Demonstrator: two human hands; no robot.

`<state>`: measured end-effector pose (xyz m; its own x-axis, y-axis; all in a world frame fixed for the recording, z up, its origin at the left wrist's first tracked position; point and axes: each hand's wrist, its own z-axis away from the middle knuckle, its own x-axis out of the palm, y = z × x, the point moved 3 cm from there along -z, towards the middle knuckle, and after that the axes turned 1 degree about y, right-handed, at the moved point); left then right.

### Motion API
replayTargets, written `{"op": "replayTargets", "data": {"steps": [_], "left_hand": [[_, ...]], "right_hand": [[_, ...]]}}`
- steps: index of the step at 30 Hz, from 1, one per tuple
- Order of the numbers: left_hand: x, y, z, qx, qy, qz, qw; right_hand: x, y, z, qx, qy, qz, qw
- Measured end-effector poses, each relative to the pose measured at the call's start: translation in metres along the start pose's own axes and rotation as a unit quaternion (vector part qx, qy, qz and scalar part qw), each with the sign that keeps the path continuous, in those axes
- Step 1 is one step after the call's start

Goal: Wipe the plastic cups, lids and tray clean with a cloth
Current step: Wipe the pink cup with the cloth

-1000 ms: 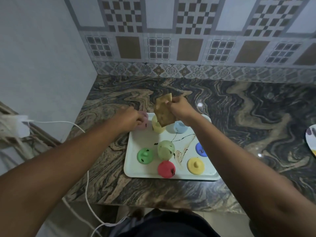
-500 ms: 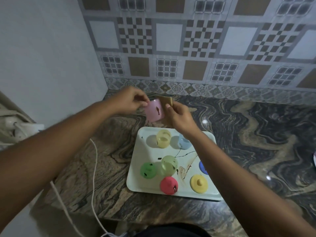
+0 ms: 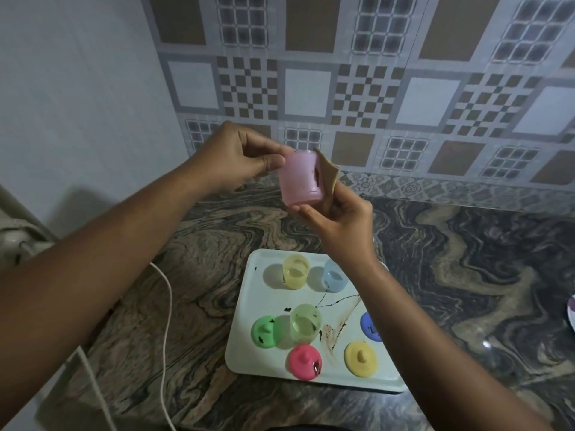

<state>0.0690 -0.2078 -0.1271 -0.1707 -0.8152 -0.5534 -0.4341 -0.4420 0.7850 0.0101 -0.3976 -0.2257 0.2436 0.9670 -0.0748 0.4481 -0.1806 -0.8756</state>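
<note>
Above tray: left hand pinches pink cup; right hand grips cloth.

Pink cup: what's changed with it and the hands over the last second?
The left hand gripped the pink cup at the far-left corner of the tray and lifted it clear. The right hand rose with the cloth and now holds it against the cup's side. The yellow cup, blue cup, green cup and four lids stayed on the tray, stains unwiped.
</note>
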Motion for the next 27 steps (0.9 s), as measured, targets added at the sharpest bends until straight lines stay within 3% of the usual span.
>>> {"op": "replayTargets", "data": {"steps": [8,12,17,20,23,27], "left_hand": [[0.003,0.011,-0.009,0.006,-0.055,0.016,0.998],[0.009,0.011,-0.007,0.012,-0.024,0.067,0.997],[0.013,0.024,-0.008,0.059,-0.021,-0.043,0.997],[0.014,0.032,-0.004,0.064,-0.024,-0.046,0.997],[0.004,0.023,-0.005,-0.005,-0.061,0.013,0.998],[0.0,0.024,-0.008,-0.014,-0.068,0.019,0.997]], "right_hand": [[-0.004,0.009,0.002,-0.075,0.012,0.071,0.995],[-0.008,0.011,0.001,-0.102,0.026,0.087,0.991],[-0.001,-0.006,0.005,-0.178,0.058,0.146,0.971],[-0.006,0.001,0.006,-0.145,0.059,0.116,0.981],[-0.005,0.001,0.008,-0.096,0.069,0.078,0.99],[0.006,-0.014,0.007,-0.142,0.08,0.083,0.983]]}}
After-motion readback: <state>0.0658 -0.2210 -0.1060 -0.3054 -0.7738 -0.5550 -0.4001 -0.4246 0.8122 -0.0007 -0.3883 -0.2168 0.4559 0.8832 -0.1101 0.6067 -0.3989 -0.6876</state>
